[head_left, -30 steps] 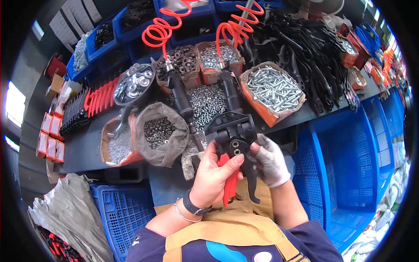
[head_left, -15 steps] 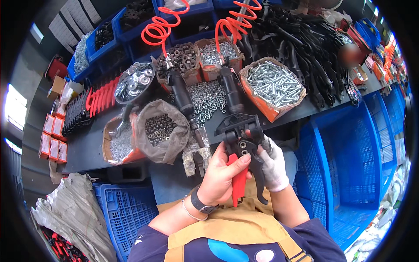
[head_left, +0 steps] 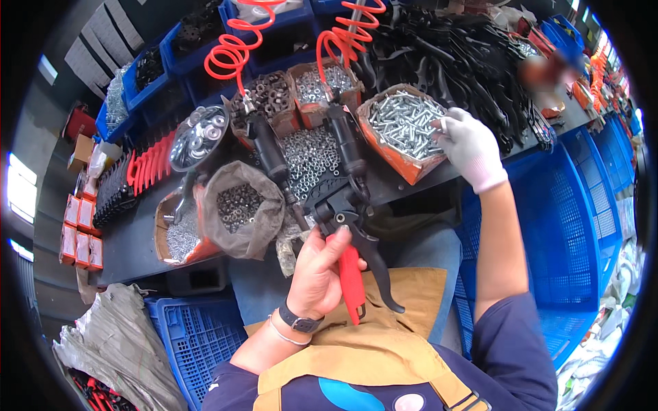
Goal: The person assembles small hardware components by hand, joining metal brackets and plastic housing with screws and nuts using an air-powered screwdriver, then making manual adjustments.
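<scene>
My left hand (head_left: 317, 270), bare and with a watch at the wrist, is wrapped round a hand tool (head_left: 352, 282) with a red handle, a curved black lever and a wide black head. The thumb presses near the pivot. At the right, my white-gloved right hand (head_left: 473, 147) is at the edge of an open box (head_left: 394, 161) of silver bolts (head_left: 404, 120). Its fingertips are drawn together; whatever they hold, if anything, is too small to make out. Beyond the tool's head hang two black air drivers (head_left: 346, 140) (head_left: 269, 147) on red coiled hoses.
Loose nuts (head_left: 310, 154) lie on the bench between the drivers. A bag of dark nuts (head_left: 233, 240) and a bowl of washers (head_left: 199, 139) stand at the left. Black handles (head_left: 439, 55) are heaped at the back right. Blue crates (head_left: 548, 240) stand at the right.
My right hand has left the tool and reached up and right to the bolt box. My left hand, still holding the tool, has shifted a little left in view.
</scene>
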The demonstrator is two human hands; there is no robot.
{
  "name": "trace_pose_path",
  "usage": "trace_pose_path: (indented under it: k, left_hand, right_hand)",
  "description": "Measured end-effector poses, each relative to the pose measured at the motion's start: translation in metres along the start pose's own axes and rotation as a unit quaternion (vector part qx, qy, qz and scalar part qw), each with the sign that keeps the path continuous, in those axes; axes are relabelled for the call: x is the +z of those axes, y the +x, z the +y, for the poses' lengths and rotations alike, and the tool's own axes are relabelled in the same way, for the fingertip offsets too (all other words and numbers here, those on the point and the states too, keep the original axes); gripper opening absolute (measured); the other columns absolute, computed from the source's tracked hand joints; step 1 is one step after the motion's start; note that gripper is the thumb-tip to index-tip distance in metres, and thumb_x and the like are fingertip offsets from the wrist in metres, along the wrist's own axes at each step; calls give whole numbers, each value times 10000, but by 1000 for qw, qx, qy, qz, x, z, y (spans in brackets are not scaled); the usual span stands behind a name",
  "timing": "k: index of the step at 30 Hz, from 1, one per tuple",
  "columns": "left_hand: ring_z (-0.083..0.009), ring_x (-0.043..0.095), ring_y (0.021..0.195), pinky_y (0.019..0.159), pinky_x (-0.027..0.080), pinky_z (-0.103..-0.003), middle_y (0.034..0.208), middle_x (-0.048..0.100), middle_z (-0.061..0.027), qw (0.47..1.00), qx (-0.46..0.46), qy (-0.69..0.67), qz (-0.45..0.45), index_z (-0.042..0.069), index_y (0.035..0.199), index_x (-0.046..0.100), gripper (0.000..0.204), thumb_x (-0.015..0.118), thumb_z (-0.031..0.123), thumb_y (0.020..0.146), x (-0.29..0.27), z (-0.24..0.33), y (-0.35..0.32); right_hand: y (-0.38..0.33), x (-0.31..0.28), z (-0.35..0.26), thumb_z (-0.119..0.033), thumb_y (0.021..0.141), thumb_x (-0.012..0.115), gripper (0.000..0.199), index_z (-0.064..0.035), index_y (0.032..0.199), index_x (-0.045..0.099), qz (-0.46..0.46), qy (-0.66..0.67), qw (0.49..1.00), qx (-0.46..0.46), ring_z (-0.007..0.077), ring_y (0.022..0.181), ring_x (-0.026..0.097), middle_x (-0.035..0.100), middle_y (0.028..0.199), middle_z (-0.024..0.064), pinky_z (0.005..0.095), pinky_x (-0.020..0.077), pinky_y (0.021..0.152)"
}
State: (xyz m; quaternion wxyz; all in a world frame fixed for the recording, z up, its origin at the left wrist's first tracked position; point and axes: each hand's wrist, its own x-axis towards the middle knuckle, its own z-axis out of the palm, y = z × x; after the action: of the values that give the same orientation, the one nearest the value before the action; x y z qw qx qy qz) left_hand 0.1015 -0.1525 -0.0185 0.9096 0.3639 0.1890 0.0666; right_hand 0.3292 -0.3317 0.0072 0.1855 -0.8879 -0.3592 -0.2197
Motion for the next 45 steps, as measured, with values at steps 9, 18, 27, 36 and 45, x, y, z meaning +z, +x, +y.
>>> trace_pose_path:
  k: [9, 18, 27, 36, 45]
  left_hand:
    - [-163, 641, 746, 586, 541, -308, 911, 639, -23, 996, 86, 3, 26, 115, 1035, 558, 231, 558, 330, 950, -24, 11, -1]
    - [-223, 588, 789, 515, 463, -327, 1037, 553, -117, 956, -19, -218, -195, 69, 1196, 438, 474, 566, 429, 915, -34, -3, 1]
    - [-310, 647, 743, 620, 540, -344, 978, 597, -179, 845, -53, -407, -343, 79, 1197, 393, 479, 665, 287, 862, -37, -27, -8]
    - [-334, 631, 743, 625, 547, -375, 976, 543, -154, 821, -95, -445, -345, 90, 1123, 391, 441, 677, 269, 839, -45, -27, -12]
    - [-317, 633, 695, 593, 535, -357, 995, 598, -185, 816, -87, -430, -377, 88, 1125, 355, 437, 628, 331, 886, -48, -21, -14]
  right_hand:
    - [39, 10, 20, -87, 836, 534, 331, -90, 1166, 550, -127, -159, 960, -191, 309, 695, 658, 606, 1070, 162, 376, 548, 596]
    - [-57, -22, -130, 25, 814, 670, 144, 4, 947, 618, 13, 575, 809, 122, 139, 783, 611, 622, 813, 77, 256, 499, 691]
    - [-76, -7, -170, 68, 764, 703, 138, 2, 880, 668, 28, 708, 699, 101, 205, 724, 678, 687, 853, 147, 295, 532, 645]
    - [-60, -18, -160, -234, 724, 765, 315, -40, 950, 663, -119, 493, 862, -12, 294, 765, 625, 589, 788, 115, 324, 498, 657]
    - [-79, -9, -171, -43, 683, 716, 412, -106, 1084, 644, -16, 390, 913, -116, 289, 664, 528, 544, 779, 84, 369, 449, 583]
